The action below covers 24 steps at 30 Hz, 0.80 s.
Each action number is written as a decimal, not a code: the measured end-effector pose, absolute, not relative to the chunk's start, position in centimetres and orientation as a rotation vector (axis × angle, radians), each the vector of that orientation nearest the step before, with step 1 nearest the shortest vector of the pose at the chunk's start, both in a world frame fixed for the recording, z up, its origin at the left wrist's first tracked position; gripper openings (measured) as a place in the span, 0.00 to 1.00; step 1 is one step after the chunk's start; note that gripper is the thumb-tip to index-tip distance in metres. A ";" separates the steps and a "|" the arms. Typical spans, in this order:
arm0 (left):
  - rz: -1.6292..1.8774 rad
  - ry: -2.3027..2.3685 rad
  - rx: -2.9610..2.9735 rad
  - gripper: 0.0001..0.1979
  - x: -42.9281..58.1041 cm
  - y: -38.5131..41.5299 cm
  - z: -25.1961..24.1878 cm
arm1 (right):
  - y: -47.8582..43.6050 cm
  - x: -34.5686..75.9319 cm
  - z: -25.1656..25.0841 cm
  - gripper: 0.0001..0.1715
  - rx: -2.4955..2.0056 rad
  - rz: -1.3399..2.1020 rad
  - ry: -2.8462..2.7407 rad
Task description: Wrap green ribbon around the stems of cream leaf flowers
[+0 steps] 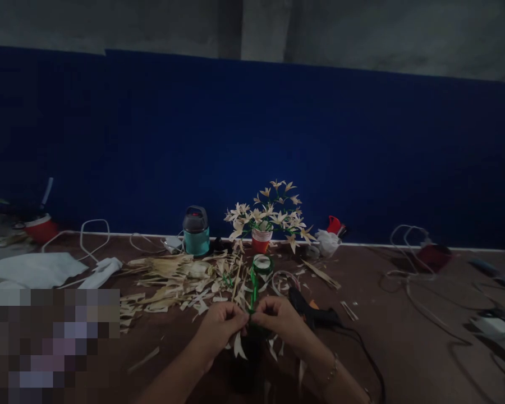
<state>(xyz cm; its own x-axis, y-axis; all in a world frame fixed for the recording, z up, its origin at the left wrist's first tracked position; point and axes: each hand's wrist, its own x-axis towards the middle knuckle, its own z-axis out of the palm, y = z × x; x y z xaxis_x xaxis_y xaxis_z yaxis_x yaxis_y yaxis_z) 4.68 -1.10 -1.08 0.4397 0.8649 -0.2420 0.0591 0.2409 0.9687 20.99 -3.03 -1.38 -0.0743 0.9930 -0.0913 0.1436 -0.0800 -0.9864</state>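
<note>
My left hand [225, 325] and my right hand [280, 320] meet at the front middle of the table, fingers pinched close together. A strip of green tape [254, 286] rises from between the fingertips toward a green tape roll [262, 266] lying just beyond. The right fingertips close on the lower end of that strip. From under the left fingers hangs a pale, pointed petal [239, 347]; what the left hand pinches is mostly hidden. Past the roll, a red-and-white cup [261, 240] holds pale flowers [269, 213] on green stems.
Dried husk strips [172, 278] spread over the brown table left of my hands. A black glue gun [315, 311] with its cord lies close right. Behind are a teal container [196, 240] and a white bag [327, 243]. A power strip [499, 334] sits far right.
</note>
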 end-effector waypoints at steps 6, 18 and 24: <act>0.723 0.994 1.183 0.20 4.6 -1.0 -0.5 | -2.7 21.3 -1.6 0.19 -1.328 1.250 -1.322; 0.728 1.081 1.414 0.15 4.4 -0.3 -1.7 | -2.5 21.1 -1.5 0.15 -1.270 0.953 -1.518; 0.706 1.048 1.423 0.14 4.9 -0.5 -2.5 | -2.8 19.8 -1.3 0.13 -1.229 1.160 -1.363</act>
<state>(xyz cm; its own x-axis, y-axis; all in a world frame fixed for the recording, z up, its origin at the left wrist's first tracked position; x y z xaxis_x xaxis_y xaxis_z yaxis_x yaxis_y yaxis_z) 4.92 -0.49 -2.47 0.4154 0.8968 -0.1522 0.1950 0.0756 0.9779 19.80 -2.77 -1.34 -0.0633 0.9970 0.0453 0.1151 0.0523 -0.9920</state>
